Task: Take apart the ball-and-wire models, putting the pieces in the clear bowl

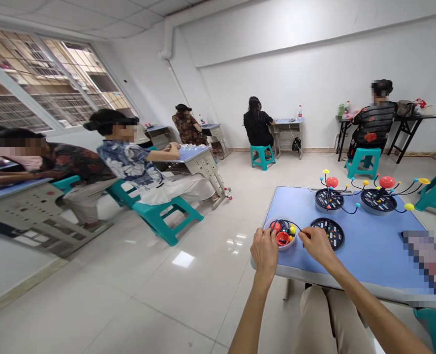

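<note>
A clear plastic bowl (291,244) near the table's front left corner holds red half-shells, yellow balls and dark thin parts. A thin black curved rod (294,223) arches over this bowl. My left hand (265,251) is closed at the bowl's left edge, its fingertips at one end of the rod. The rod's other end is pinched by my right hand (318,246), just right of the bowl. Partly behind that hand lies a round black base (336,231) with small coloured pictures on it.
Two planet models with red balls, a smaller one (329,199) and a larger one (379,200), stand at the back of the blue table (369,250), their arms spreading outward. A blurred phone-like object (430,260) lies at the right. Several people sit at other desks.
</note>
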Available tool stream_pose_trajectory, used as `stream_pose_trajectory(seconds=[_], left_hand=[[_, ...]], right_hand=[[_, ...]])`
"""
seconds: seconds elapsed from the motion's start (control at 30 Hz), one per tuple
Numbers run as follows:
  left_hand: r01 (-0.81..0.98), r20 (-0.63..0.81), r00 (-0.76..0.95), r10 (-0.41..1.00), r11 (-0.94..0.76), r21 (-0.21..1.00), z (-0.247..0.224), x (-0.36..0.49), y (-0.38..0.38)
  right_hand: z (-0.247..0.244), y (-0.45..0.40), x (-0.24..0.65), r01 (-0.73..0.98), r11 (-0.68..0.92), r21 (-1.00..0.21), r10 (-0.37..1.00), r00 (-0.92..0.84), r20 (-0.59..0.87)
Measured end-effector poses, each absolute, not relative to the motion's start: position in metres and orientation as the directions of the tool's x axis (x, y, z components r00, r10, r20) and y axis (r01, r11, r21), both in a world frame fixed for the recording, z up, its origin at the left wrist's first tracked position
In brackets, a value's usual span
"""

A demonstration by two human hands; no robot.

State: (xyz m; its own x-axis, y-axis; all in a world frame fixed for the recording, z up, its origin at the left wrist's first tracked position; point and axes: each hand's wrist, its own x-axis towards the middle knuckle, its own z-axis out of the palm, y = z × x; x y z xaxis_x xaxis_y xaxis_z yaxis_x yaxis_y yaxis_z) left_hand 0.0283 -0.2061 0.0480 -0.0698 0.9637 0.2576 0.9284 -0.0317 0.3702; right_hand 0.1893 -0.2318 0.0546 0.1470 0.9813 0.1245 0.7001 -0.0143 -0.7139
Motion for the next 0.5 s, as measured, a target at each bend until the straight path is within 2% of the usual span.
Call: stream_pose_trajectory(seconds=[0.27, 0.5], left_hand=[[0.963, 0.166, -0.032, 0.986, -0.013, 0.268, 0.048, 0.03, -0.204], [0.959, 0.203, 0.021, 0.979, -0.077, 0.272, 0.044, 0.027, -0.205]], right_hand=[[0.068, -0.2, 0.166, 0.887, -0.091, -0.453, 0.994, 0.111, 0.017], [0.076, -0.188, 0.147, 0.95, -0.087, -0.299, 0.996, 0.082, -0.029]])
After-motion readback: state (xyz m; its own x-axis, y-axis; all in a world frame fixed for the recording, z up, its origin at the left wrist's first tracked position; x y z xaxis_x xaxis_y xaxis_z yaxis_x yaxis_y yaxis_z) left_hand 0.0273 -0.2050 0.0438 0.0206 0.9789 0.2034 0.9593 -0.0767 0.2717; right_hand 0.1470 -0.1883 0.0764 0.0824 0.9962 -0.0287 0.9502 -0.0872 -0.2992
